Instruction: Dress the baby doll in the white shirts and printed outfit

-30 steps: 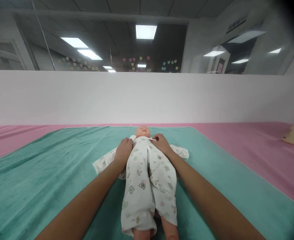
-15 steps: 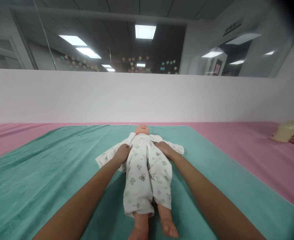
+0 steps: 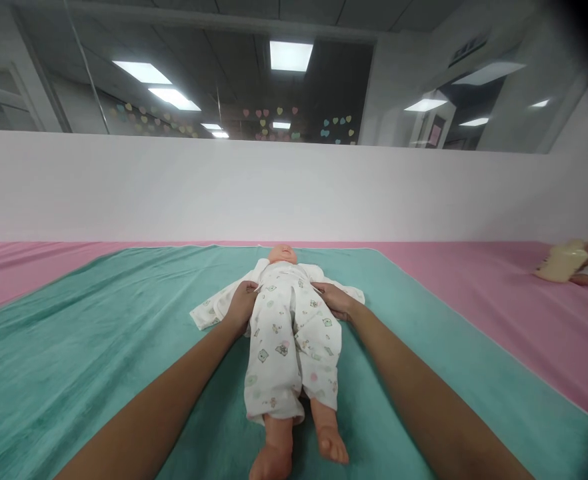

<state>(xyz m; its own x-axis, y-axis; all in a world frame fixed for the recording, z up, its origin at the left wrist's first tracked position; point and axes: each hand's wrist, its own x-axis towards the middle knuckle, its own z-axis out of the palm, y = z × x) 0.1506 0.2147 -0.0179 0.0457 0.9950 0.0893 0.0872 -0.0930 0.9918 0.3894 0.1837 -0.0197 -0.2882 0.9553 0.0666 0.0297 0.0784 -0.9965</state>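
A baby doll (image 3: 283,254) lies on its back on a teal blanket (image 3: 99,333), head away from me, bare feet toward me. It wears a white printed romper (image 3: 289,340) whose empty sleeves spread out to both sides. My left hand (image 3: 241,303) rests against the doll's left flank, fingers curled onto the cloth. My right hand (image 3: 335,300) lies on the other flank, fingers flat on the romper. Whether either hand pinches the fabric I cannot tell.
The blanket covers a pink padded surface (image 3: 474,280) backed by a low white wall (image 3: 294,187) with glass above. At the far right edge lies a cream-coloured object (image 3: 561,263) next to part of another doll or limb.
Both hands have slid from the doll's collar down to its sides. The doll's bare feet have come into view as the camera drew back.
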